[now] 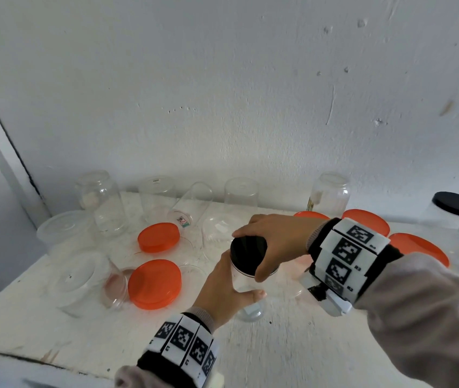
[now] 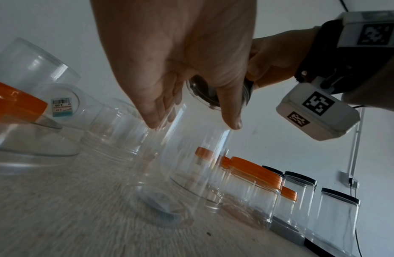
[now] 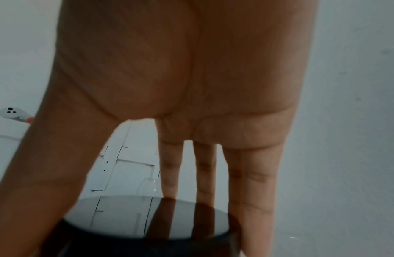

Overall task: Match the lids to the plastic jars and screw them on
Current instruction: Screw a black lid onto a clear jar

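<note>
A tall clear plastic jar (image 1: 246, 292) stands upright on the white table (image 1: 292, 354), near its middle. My left hand (image 1: 231, 287) grips its body from the left, thumb across the front. The same jar (image 2: 187, 173) shows through my left hand (image 2: 191, 118) in the left wrist view. A glossy black lid (image 1: 248, 252) sits on the jar's mouth. My right hand (image 1: 261, 242) grips that lid's rim from above, fingers at the back and thumb at the front. In the right wrist view the black lid (image 3: 147, 224) lies under my right hand (image 3: 147, 217).
Several lidless clear jars (image 1: 102, 203), some upside down or lying on their sides, crowd the back left, with two loose orange lids (image 1: 158, 237) (image 1: 154, 283) among them. Jars with orange lids (image 1: 368, 221) and black lids (image 1: 456, 203) stand at the right. A wall rises right behind the table.
</note>
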Available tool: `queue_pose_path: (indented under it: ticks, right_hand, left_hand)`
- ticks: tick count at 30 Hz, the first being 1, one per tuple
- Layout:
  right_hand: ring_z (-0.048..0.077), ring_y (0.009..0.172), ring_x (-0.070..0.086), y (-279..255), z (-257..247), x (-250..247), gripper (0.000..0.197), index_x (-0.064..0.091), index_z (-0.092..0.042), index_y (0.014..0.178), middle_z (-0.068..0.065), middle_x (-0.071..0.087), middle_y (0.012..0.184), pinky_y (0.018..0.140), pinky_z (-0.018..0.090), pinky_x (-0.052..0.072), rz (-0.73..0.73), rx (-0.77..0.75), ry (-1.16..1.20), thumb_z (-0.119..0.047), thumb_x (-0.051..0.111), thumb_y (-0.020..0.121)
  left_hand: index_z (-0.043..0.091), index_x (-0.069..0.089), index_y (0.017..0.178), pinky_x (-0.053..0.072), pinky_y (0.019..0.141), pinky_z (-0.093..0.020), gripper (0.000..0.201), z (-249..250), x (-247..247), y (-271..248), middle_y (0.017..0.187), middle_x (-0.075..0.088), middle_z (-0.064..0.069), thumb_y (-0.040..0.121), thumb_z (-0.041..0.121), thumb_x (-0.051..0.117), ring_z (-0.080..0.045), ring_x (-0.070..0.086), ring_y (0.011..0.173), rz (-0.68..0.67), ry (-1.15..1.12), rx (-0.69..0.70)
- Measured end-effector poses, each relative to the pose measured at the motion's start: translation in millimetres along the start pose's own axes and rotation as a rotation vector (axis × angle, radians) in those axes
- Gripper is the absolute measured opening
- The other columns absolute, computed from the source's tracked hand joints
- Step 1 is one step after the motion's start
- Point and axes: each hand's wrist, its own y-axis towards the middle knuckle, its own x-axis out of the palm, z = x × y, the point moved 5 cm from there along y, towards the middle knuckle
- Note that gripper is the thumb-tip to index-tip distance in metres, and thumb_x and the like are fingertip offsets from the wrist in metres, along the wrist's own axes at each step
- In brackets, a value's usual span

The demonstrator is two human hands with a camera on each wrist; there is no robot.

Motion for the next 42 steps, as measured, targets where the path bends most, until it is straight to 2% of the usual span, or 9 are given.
queue_pose_path:
  ticks: [8,14,17,23,25,30,33,37,42]
  right_hand:
    - [0.015,0.093,0.051,4,1,4,0.083,0.044,-0.029,0.127,-0.008,0.045,0.106,0.071,0.028,0.044,0.095,0.117,-0.053,-0.076,0.065,0.062]
    - [0.015,0.118,0.041,0,0,3,0.091,0.028,-0.036,0.145,-0.009,0.041,0.127,0.096,0.034,0.044,0.011,0.029,0.024,-0.051,0.076,0.07]
    - [0.014,0.112,0.044,0,0,1,0.084,0.035,-0.037,0.14,-0.01,0.043,0.121,0.091,0.031,0.046,0.035,0.012,0.028,-0.053,0.076,0.069]
    - [0.016,0.093,0.051,3,1,7,0.081,0.046,-0.027,0.124,-0.006,0.046,0.106,0.07,0.027,0.042,0.152,0.122,-0.025,-0.077,0.063,0.063]
    - [0.016,0.098,0.048,2,3,10,0.083,0.044,-0.027,0.129,-0.004,0.046,0.111,0.077,0.029,0.044,0.163,0.121,-0.005,-0.076,0.063,0.065]
    - [0.014,0.121,0.033,-4,2,12,0.089,0.026,-0.033,0.147,-0.008,0.038,0.133,0.1,0.034,0.04,0.083,0.013,0.112,-0.048,0.074,0.073]
    - [0.014,0.118,0.034,-5,2,10,0.085,0.03,-0.034,0.145,-0.008,0.04,0.128,0.1,0.035,0.04,0.101,0.007,0.125,-0.05,0.074,0.073]
    - [0.016,0.111,0.037,-4,2,14,0.084,0.038,-0.028,0.139,-0.003,0.041,0.121,0.091,0.033,0.042,0.162,0.078,0.059,-0.068,0.065,0.071]
    - [0.018,0.116,0.035,-5,3,20,0.086,0.034,-0.026,0.141,0.0,0.039,0.128,0.091,0.033,0.041,0.236,0.103,0.078,-0.07,0.061,0.072]
  left_hand:
    - [0.027,0.036,0.134,0.035,0.092,-0.014,0.08,-2,2,1,0.125,0.054,0.015,0.069,0.031,0.082,-0.003,0.048,0.117,-0.001,-0.025,0.007]
    - [0.027,0.035,0.134,0.037,0.084,-0.008,0.081,-4,2,2,0.124,0.052,0.016,0.069,0.034,0.082,-0.002,0.048,0.112,0.005,-0.001,0.0]
    - [0.027,0.035,0.134,0.037,0.086,-0.009,0.08,-4,2,2,0.124,0.052,0.015,0.068,0.033,0.082,-0.003,0.048,0.113,0.008,0.002,0.005]
    - [0.027,0.035,0.136,0.035,0.095,-0.017,0.083,-4,2,2,0.127,0.052,0.015,0.068,0.032,0.082,-0.003,0.047,0.118,0.007,-0.028,0.012]
    - [0.027,0.035,0.136,0.035,0.094,-0.015,0.083,-4,2,2,0.127,0.052,0.015,0.068,0.032,0.082,-0.003,0.048,0.118,0.005,-0.036,0.008]
    - [0.029,0.033,0.135,0.034,0.086,-0.006,0.083,-4,2,1,0.126,0.05,0.017,0.068,0.035,0.082,-0.001,0.047,0.114,0.009,-0.023,0.015]
    - [0.029,0.033,0.135,0.035,0.088,-0.008,0.083,-4,3,1,0.126,0.05,0.017,0.068,0.034,0.082,-0.001,0.047,0.115,0.01,-0.036,0.016]
    - [0.028,0.035,0.135,0.038,0.095,-0.016,0.082,-4,3,2,0.127,0.052,0.016,0.068,0.033,0.082,-0.003,0.049,0.117,0.003,-0.042,0.016]
    - [0.032,0.034,0.133,0.035,0.084,-0.005,0.079,-4,3,1,0.125,0.05,0.02,0.069,0.032,0.081,0.005,0.048,0.112,0.009,-0.034,0.023]
